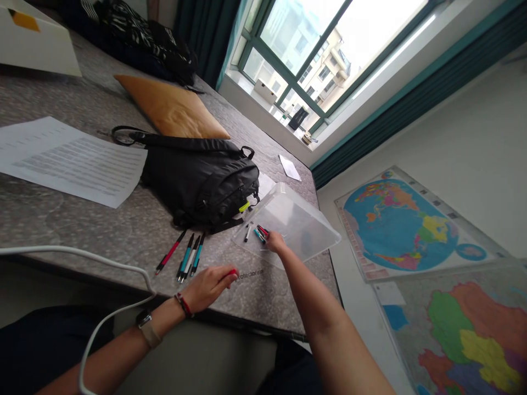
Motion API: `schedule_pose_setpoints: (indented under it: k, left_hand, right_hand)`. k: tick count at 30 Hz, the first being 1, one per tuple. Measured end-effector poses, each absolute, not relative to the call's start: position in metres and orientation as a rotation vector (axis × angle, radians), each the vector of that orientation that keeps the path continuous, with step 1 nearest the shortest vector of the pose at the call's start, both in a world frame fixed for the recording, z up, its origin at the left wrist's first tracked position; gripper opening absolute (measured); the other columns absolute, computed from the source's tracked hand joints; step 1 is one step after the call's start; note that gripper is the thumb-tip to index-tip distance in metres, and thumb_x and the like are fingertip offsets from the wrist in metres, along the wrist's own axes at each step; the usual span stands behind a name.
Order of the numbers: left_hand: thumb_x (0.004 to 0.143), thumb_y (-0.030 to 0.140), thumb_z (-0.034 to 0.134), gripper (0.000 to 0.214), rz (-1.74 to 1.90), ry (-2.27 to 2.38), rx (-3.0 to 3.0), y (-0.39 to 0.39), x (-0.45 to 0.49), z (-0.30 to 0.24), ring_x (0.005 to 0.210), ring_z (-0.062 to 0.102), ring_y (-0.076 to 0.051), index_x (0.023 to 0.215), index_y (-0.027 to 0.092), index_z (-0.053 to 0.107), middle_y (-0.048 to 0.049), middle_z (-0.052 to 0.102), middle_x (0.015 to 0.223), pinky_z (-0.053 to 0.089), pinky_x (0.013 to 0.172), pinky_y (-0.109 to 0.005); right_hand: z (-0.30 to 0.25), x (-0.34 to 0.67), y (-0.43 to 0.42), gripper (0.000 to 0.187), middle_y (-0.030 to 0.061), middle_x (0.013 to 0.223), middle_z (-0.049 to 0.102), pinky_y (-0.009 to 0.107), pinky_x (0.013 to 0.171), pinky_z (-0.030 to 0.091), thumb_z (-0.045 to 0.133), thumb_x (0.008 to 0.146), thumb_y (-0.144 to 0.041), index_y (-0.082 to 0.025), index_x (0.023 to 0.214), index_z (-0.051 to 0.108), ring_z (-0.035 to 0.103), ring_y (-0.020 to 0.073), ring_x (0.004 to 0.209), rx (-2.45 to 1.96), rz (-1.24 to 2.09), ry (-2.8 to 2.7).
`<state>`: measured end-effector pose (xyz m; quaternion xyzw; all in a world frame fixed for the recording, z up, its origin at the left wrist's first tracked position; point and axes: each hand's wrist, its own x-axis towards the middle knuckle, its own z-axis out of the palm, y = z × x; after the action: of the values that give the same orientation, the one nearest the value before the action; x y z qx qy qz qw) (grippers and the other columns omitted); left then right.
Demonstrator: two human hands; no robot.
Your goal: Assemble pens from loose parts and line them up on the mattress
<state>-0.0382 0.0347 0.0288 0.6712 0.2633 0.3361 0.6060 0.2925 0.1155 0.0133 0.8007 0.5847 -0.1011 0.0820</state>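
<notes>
So four pens are lying in a loose row on the tabletop, the left hand is pinching something small and red just right of them, and the right hand is touching more pens in the clear plastic box, can't tell if it's gripping any.

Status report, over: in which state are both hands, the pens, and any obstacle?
Right hand at pens in clear bin. Left hand near table edge, grip unclear. Four more pens lying beside black backpack. White cable at left, possible snag.
</notes>
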Motion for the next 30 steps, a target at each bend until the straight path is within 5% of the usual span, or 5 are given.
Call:
schedule_pose_setpoints:
  k: [9,19,30]
  left_hand:
    - [0.09,0.045,0.049,0.029,0.711,0.587,1.63,0.036,-0.033,0.025,0.065,0.06,-0.019,0.088,0.026,0.07,-0.0005,0.067,0.068,0.04,0.065,-0.025]
    - [0.092,0.043,0.048,0.028,0.699,0.59,1.682,0.036,-0.03,0.021,0.064,0.061,-0.017,0.089,0.026,0.07,0.0005,0.067,0.068,0.04,0.065,-0.024]
    - [0.09,0.043,0.051,0.026,0.715,0.588,1.672,0.033,-0.031,0.013,0.062,0.061,-0.017,0.082,0.027,0.07,0.0011,0.067,0.065,0.04,0.064,-0.024]
  right_hand:
    - [0.042,0.289,0.102,0.02,0.0052,0.087,0.064,0.024,0.061,0.035,0.06,0.075,-0.022,-0.02,0.094,0.054,0.055,0.0179,0.075,2.454,-0.35,1.746]
    - [0.062,0.281,0.043,0.022,-0.0026,0.075,0.057,0.02,0.061,0.032,0.055,0.067,-0.007,-0.019,0.085,0.053,0.049,0.0115,0.068,2.179,-0.57,2.063]
    - [0.044,0.272,0.024,0.01,0.0012,0.081,0.063,0.022,0.069,0.037,0.062,0.071,-0.011,-0.018,0.077,0.06,0.055,0.0142,0.076,2.138,-0.549,2.073]
